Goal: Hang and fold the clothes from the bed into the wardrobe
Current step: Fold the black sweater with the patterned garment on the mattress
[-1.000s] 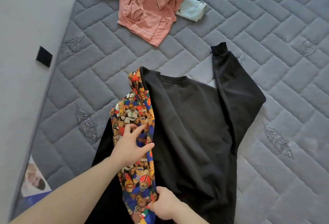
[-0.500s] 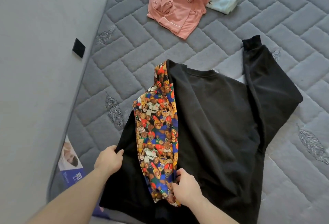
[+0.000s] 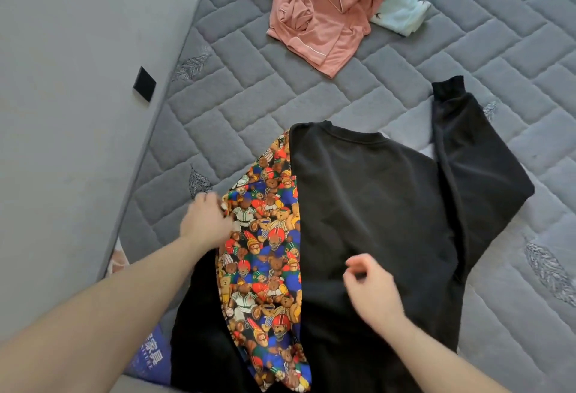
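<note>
A black sweatshirt (image 3: 374, 205) lies flat on the grey quilted mattress (image 3: 249, 96), its right sleeve (image 3: 467, 174) bent back towards the collar. Along its left side runs a bright teddy-bear print fabric (image 3: 268, 252). My left hand (image 3: 205, 221), blurred by motion, grips the left edge of that print fabric near its upper corner. Just above the black front of the sweatshirt is my right hand (image 3: 371, 289); its fingers are loosely curled and hold nothing.
A pink pyjama garment (image 3: 324, 12) lies crumpled on a pale blue garment (image 3: 402, 9) at the far end of the mattress. A grey padded panel (image 3: 78, 112) with a black square (image 3: 145, 83) borders the left side. A blue printed label (image 3: 156, 358) shows at the near corner.
My left hand left the black hem and moved up to the print fabric's edge, which now spreads wider to the left. My right hand let go of the print fabric and lifted to the right.
</note>
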The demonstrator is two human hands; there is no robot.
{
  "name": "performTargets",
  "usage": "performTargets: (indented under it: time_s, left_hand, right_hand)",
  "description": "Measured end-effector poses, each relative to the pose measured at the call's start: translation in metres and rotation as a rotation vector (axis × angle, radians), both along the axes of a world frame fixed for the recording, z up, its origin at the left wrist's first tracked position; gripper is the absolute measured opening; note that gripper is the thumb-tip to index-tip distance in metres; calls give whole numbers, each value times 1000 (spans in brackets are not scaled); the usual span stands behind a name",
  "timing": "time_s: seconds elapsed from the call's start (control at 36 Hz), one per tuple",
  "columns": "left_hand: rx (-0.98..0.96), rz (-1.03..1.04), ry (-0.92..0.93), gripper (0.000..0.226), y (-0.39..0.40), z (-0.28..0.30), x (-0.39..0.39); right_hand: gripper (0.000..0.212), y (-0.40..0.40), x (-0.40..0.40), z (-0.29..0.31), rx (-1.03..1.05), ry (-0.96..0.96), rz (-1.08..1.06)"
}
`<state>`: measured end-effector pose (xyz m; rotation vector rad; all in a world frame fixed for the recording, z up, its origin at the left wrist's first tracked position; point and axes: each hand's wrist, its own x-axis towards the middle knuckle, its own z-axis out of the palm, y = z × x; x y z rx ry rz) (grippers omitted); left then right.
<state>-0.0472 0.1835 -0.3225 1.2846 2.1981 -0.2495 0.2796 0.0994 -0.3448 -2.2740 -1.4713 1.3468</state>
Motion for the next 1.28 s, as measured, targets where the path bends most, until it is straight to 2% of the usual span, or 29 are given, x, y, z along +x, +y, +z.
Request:
performTargets:
  time_s: [0.08, 0.14, 0.22, 0.33, 0.47, 0.58, 0.69, 0.81, 0.92, 1.0, 1.03, 1.11, 1.14, 1.28]
  left_hand:
    - [154, -161, 34, 61, 42, 3, 36]
    - [201, -214, -21, 67, 62, 3, 61]
    - [110, -307, -108, 76, 81, -5, 96]
    - [-8, -452, -92, 85, 93, -23, 130]
    - [60, -647, 10, 87, 109, -46, 165]
    - [194, -654, -49, 84, 136, -57, 195]
    - [190, -664, -191, 84, 160, -62, 222]
    - [200, -717, -215, 87, 178, -69, 250]
    - [191, -647, -230, 91, 196, -74, 274]
    - [166, -641, -244, 89, 204, -73, 287]
    - [149, -657, -241, 81, 206, -72, 290]
    - [168, -613, -239, 35, 211, -61, 300]
    - [191, -566, -254, 27, 214, -55, 303]
    - [344, -414, -350, 7, 248, -20, 315]
  right_hand:
    - [29, 42, 37, 6, 136, -42, -209]
    - [40, 68, 64, 9, 174, -94, -287]
    - [60, 101, 102, 13, 190, -155, -377]
    - [76, 139, 143, 20, 216, -226, -446]
    - [85, 177, 180, 18, 240, -305, -456]
    - [88, 203, 200, 5, 233, -307, -434]
    - [99, 222, 212, -11, 212, -294, -434]
    - [109, 234, 223, -27, 162, -280, -483]
    - [119, 237, 236, -36, 114, -199, -548]
    - [102, 237, 245, -37, 121, -148, -558]
    - [87, 238, 246, -35, 130, -137, -548]
    - [20, 245, 247, -22, 205, -62, -554]
    - [10, 248, 247, -14, 265, -27, -565]
    - [15, 271, 244, 30, 579, 206, -637]
